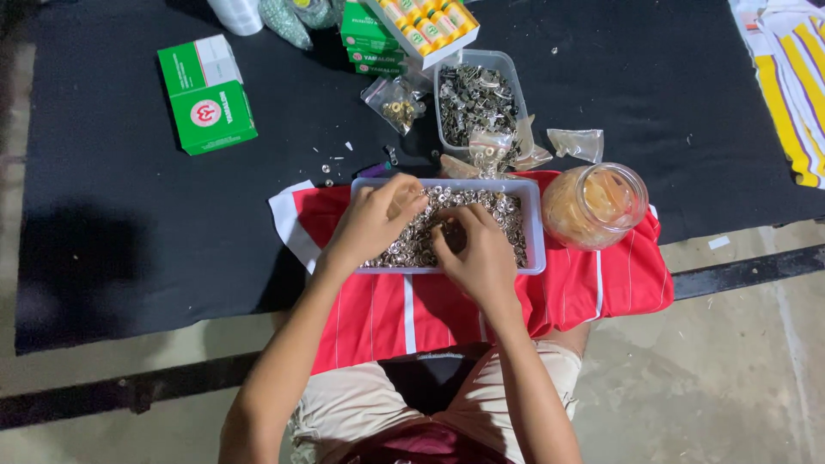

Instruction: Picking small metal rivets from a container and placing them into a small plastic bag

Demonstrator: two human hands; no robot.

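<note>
at centre frame: a shallow, clear rectangular plastic tray (534,225) rests on a red cloth with thin white stripes (601,288), which lies over our lap and the near edge of the black table covering (103,215).
tray contents: a heap of small silvery metal rings (507,215) fills the tray; they look like eyelets or snap parts, though they are too small for us to tell which.
left hand: our left hand (371,222) sits over the left half of the tray, fingers curled down into the heap; whether it has pinched a ring we cannot tell.
right hand: our right hand (481,253) lies over the middle of the tray, fingers bent close together on the rings; any piece it has is hidden under the fingertips.
handling: we judge each ring light, hard and slick, likely to skate or scatter, so a fingertip pinch across the rim would suit; the full tray probably has some weight and is best lifted by its two short ends.
upper centre: a second clear tub of darker metal bits (479,101), with small clear bags (574,143) beside it.
right of tray: a round clear jar of pale orange pieces (595,204), just beside the tray.
upper left: a green and white cardboard box (206,94), well apart from the hands.
</note>
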